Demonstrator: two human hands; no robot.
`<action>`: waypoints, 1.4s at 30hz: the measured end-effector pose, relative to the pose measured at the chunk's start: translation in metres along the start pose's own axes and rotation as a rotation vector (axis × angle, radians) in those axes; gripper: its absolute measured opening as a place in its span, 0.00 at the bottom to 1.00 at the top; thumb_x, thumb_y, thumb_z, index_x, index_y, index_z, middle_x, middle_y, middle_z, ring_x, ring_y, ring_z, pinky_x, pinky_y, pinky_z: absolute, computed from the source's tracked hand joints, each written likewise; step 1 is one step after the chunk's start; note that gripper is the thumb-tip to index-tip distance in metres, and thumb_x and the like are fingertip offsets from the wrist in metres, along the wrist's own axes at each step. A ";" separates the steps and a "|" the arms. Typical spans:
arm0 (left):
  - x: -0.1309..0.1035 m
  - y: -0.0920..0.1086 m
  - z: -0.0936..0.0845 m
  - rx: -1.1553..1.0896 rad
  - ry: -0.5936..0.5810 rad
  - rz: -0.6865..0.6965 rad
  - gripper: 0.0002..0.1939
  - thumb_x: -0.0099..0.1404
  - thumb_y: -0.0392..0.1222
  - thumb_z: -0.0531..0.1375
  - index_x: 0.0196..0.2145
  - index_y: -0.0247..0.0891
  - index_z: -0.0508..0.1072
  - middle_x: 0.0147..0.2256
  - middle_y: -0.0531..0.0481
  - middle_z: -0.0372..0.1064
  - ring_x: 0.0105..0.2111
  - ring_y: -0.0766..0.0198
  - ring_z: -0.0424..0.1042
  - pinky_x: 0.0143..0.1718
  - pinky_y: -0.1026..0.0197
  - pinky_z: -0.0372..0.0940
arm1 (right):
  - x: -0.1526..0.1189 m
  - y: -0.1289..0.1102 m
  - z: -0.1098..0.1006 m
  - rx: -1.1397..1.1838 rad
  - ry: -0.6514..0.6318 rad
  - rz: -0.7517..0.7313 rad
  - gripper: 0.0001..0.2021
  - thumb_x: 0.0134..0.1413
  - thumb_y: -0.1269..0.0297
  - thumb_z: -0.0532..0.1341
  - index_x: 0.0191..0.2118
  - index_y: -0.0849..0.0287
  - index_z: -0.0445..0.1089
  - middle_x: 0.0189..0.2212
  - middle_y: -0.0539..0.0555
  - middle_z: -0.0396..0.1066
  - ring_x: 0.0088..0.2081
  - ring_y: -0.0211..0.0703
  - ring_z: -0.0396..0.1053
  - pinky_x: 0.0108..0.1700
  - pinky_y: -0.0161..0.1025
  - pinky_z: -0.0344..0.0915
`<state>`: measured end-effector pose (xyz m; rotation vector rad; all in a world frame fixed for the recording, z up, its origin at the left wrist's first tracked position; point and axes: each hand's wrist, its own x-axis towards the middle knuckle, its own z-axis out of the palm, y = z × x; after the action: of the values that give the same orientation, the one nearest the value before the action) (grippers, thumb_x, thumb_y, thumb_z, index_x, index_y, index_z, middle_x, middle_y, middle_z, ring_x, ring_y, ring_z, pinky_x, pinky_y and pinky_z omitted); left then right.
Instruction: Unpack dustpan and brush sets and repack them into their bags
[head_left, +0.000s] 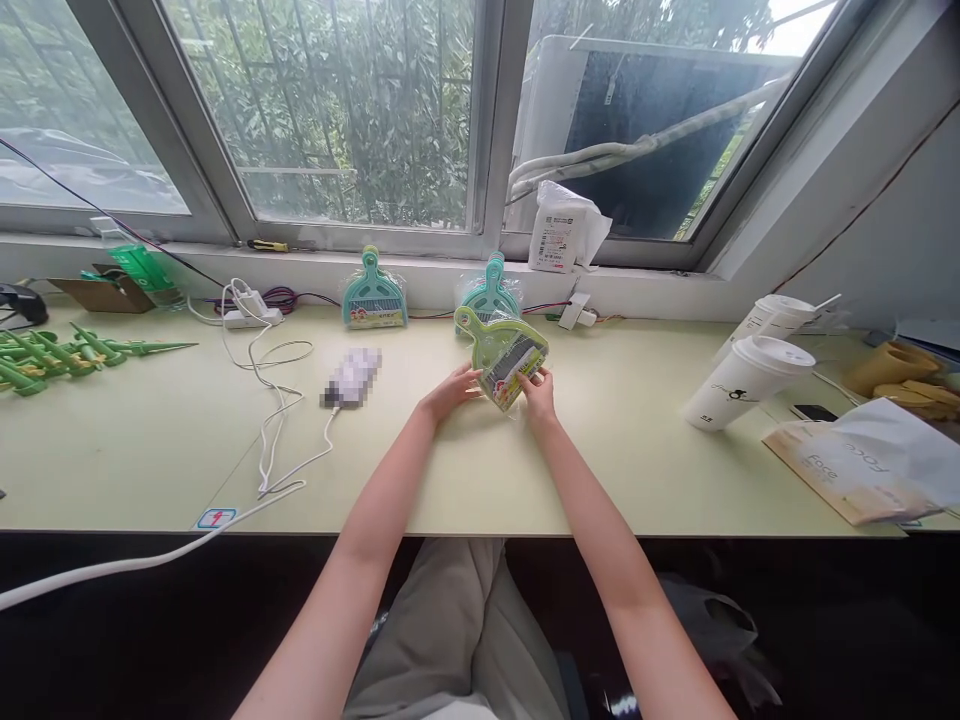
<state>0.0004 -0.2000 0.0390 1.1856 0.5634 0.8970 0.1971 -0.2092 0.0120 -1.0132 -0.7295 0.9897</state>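
A lime-green mini dustpan with a brush (pixel 511 352), in clear wrapping with a printed label, is tilted above the table between my hands. My right hand (pixel 538 397) grips its lower right edge, thumb over the front. At the lower left edge, my left hand (pixel 452 391) holds it too, its fingertips partly hidden by the pan. Just behind is a teal dustpan set (pixel 491 290), partly covered by the green one. Another teal dustpan set (pixel 373 300), with a lime handle edge behind it, leans by the windowsill to the left.
White cables (pixel 274 425) and a blurred device (pixel 352 378) lie left of my arms. Green plastic spikes (pixel 67 355) are farther left. Two white cups (pixel 739 385) and a paper packet (pixel 862 460) stand right. A white package (pixel 566 230) sits on the sill.
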 end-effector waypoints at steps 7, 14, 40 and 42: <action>0.010 -0.002 -0.018 0.038 0.147 0.024 0.21 0.60 0.58 0.62 0.41 0.37 0.77 0.45 0.42 0.75 0.44 0.58 0.74 0.48 0.58 0.65 | -0.006 -0.015 -0.002 0.047 -0.142 0.102 0.20 0.38 0.65 0.73 0.39 0.58 0.68 0.36 0.53 0.76 0.40 0.40 0.75 0.47 0.40 0.73; 0.020 -0.010 -0.035 0.012 0.490 -0.003 0.17 0.64 0.53 0.60 0.40 0.36 0.76 0.42 0.42 0.76 0.31 0.64 0.75 0.39 0.59 0.69 | -0.007 -0.020 -0.005 -0.004 -0.114 0.128 0.17 0.37 0.69 0.73 0.36 0.61 0.72 0.34 0.53 0.77 0.35 0.39 0.75 0.42 0.39 0.76; 0.002 0.012 -0.064 0.340 1.252 0.218 0.20 0.65 0.38 0.56 0.55 0.39 0.60 0.46 0.41 0.73 0.38 0.62 0.76 0.39 0.61 0.67 | 0.013 -0.017 -0.042 0.060 0.057 0.164 0.16 0.35 0.74 0.74 0.34 0.62 0.74 0.31 0.52 0.77 0.31 0.39 0.75 0.38 0.36 0.77; -0.002 0.014 -0.061 0.485 1.400 0.240 0.29 0.64 0.32 0.55 0.61 0.38 0.51 0.56 0.35 0.64 0.53 0.57 0.69 0.53 0.55 0.63 | 0.015 -0.017 -0.046 0.102 0.115 0.166 0.15 0.36 0.74 0.73 0.35 0.61 0.73 0.32 0.52 0.77 0.32 0.39 0.76 0.39 0.36 0.77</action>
<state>-0.0526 -0.1666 0.0332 0.8859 1.8580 1.8376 0.2481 -0.2150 0.0113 -1.0437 -0.5011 1.0908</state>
